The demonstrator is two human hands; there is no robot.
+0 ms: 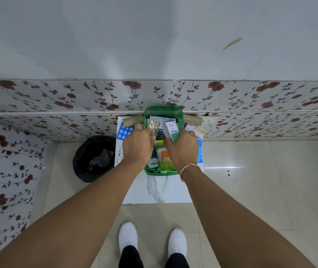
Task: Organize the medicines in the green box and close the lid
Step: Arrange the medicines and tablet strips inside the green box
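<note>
The green box stands open on a small white marble-patterned table, its lid leaning back against the flowered wall. My left hand holds a strip of gold-coloured pills over the box. My right hand grips a white and green medicine carton, upright above the box. Inside the box lie a small bottle, an orange and green pack, a dark carton and some leaflets at the far end.
A blue blister sheet and a cardboard tube lie left of the box; another tube and some papers lie to its right. A black-lined bin stands on the floor left of the table. My white shoes are below.
</note>
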